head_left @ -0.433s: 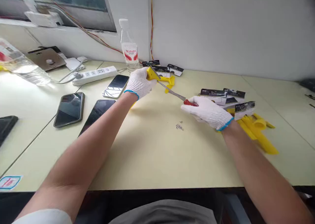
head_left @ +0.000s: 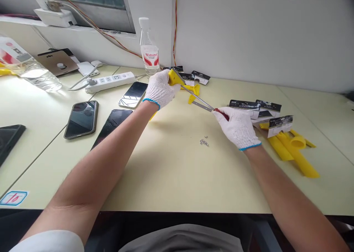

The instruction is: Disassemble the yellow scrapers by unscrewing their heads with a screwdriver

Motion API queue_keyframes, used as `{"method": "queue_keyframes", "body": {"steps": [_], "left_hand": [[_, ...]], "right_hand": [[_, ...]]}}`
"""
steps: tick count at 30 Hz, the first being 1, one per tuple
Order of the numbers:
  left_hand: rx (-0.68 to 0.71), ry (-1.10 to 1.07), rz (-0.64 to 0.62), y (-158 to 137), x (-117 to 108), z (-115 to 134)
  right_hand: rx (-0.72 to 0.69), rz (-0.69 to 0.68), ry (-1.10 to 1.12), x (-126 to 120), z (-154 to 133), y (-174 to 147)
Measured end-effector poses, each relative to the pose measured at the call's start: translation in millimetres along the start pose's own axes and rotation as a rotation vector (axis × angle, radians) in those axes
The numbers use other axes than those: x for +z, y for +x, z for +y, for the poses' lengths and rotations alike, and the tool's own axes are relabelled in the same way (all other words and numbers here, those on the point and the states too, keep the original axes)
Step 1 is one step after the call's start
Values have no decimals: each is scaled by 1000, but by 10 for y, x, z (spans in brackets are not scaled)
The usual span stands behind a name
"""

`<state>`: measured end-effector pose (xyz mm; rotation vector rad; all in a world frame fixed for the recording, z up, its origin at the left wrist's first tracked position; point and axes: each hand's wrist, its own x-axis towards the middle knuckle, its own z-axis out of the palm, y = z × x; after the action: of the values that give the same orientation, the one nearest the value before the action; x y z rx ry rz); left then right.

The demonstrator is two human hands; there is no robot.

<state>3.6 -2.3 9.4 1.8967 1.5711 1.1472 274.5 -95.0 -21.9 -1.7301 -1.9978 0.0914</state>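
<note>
My left hand (head_left: 162, 87), in a white knit glove with a blue cuff, is closed around a yellow plastic scraper (head_left: 174, 78) with a thin metal edge on its head. My right hand (head_left: 236, 128), gloved the same way, grips a screwdriver by its red handle (head_left: 223, 114). The long screwdriver shaft (head_left: 197, 96) points left to the scraper's head; whether its tip touches is hard to tell. A flat metal strip with holes (head_left: 202, 105) sticks out by the right fingertips, seemingly pinched with the screwdriver. Several small screws (head_left: 204, 142) lie on the table below.
Yellow plastic parts (head_left: 298, 152) and black-and-white packaging cards (head_left: 245, 105) lie at right. More yellow pieces (head_left: 195, 89) sit behind my hands. A water bottle (head_left: 151, 56), a power strip (head_left: 110, 82) and several phones (head_left: 81, 119) stand or lie on the left.
The view has shifted slightly, moving the scene a little right. The metal strip now shows apart from and below the screwdriver shaft. Both hands keep their holds.
</note>
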Motion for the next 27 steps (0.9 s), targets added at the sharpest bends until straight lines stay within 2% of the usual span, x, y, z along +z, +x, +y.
{"method": "queue_keyframes", "body": {"steps": [3, 5, 10, 12, 15, 17, 21, 22, 23, 24, 27], "left_hand": [[-7, 8, -1, -5, -7, 17], [-12, 15, -15, -4, -12, 19], [-12, 21, -56, -15, -33, 21], [-11, 4, -69, -22, -33, 18], [-28, -16, -57, -24, -15, 7], [-31, -8, -41, -20, 2, 2], [-35, 19, -29, -19, 25, -2], [-42, 13, -29, -22, 25, -2], [-48, 5, -32, -25, 24, -3], [-53, -1, -35, -29, 22, -3], [-64, -1, -41, -39, 15, -5]], "right_hand": [[206, -225, 240, -19, -39, -23], [267, -265, 287, -27, -54, -33], [146, 72, 170, 34, 10, -28], [61, 129, 65, 60, 34, -24], [-29, 119, -67, 55, 26, -29], [52, 24, 28, 25, 2, -32], [434, -425, 611, -48, -45, -22], [491, -507, 707, -56, -52, -20], [510, -528, 739, -56, -55, -20], [499, -485, 708, -47, -56, -23], [350, -151, 430, 18, -43, -46]]}}
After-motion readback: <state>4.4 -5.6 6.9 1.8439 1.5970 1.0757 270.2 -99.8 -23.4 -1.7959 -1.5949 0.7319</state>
